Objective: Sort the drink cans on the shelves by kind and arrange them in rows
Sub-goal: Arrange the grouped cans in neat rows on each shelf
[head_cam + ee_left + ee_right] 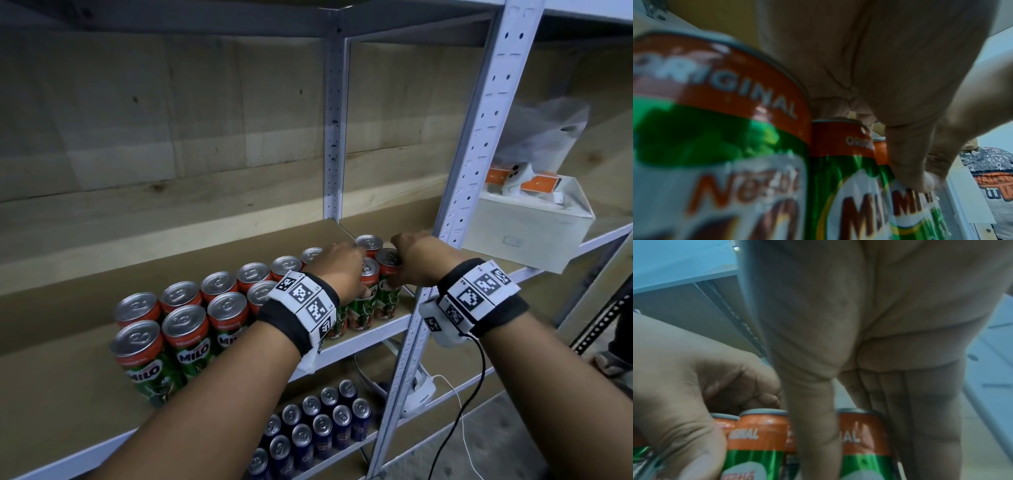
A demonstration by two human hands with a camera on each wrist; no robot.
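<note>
Green-and-orange Milo cans (191,329) stand in two rows on the middle shelf (383,334). Both hands work at the rows' right end. My left hand (344,274) reaches over the cans there; its thumb (910,164) presses a Milo can's side (908,209) and its fingers curl over the tops behind. My right hand (409,262) grips the rightmost front Milo can (387,291), thumb (818,434) on the near side, fingers (931,418) down the right side. One can (370,274) stands between the two hands. Dark blue cans (322,428) stand in rows on the shelf below.
A perforated white upright (479,164) stands just right of my right hand. Beyond it a white box (527,226) with orange packets and a plastic bag (548,126) sit on the neighbouring shelf. A black cable (479,356) hangs from my right wrist. Another person's patterned shirt (992,175) shows.
</note>
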